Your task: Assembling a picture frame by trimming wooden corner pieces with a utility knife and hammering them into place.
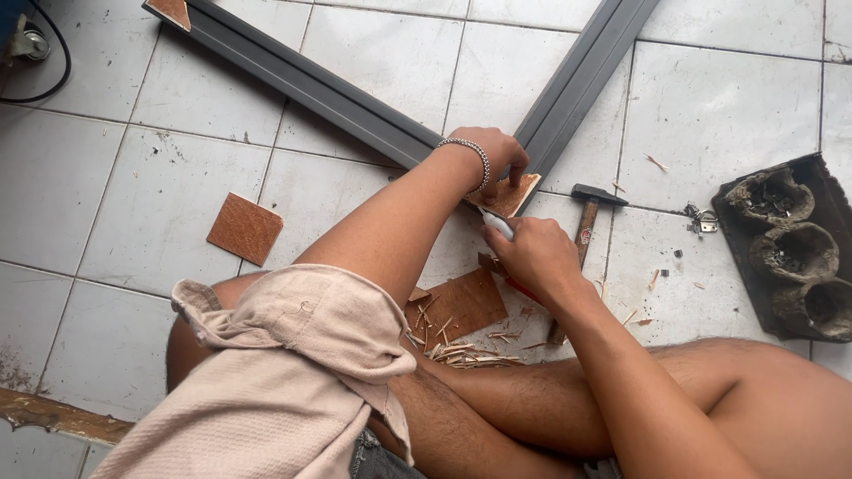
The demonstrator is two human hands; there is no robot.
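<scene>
**A:** so what's each hand doing here?

**B:** left hand (493,153) is curling its fingers over a small brown wooden square (509,195), pinning it right where the two grey metal bars (337,93) are meeting in a V on the tiled floor (115,213). Right hand (532,255) is sitting just below that square, closed round a white-tipped cutter (499,223), tip touching the square's lower edge.

**A:** and around that square?

**B:** hammer (586,222) is lying just right of it, dark tray with three cups (790,253) further right. Bigger brown board (457,303) and shavings (466,355) below it, another brown square (245,229) well off to the left.
</scene>
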